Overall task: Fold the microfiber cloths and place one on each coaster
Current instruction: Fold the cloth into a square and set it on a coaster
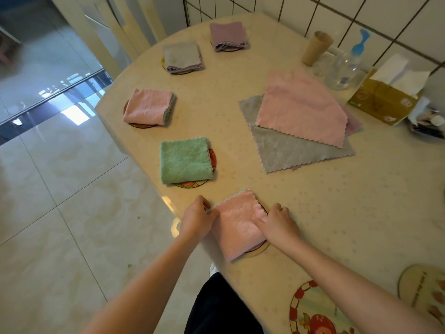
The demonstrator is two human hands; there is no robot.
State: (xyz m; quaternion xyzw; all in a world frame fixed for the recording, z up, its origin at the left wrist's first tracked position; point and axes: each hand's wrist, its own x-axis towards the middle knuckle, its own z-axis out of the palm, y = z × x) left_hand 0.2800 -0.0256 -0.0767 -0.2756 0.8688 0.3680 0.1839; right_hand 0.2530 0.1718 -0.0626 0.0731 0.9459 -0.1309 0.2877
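A folded pink cloth (237, 225) lies on a round coaster (258, 250) near the table's front edge. My left hand (197, 219) pinches the cloth's left edge. My right hand (277, 221) grips its right side with curled fingers. Further along the table edge, a green folded cloth (184, 160), a pink one (148, 107), a grey one (181, 56) and a purple one (227, 36) each sit on a coaster. Unfolded cloths are stacked mid-table, a pink one (301, 107) over a grey one (296, 150).
Two bare coasters lie at the front right, one red-rimmed (313, 309) and one pale (423, 290). A tissue box (382, 102), clear glassware (342, 68) and a cardboard tube (315, 48) stand by the tiled wall. The table edge (168, 203) drops to the floor on the left.
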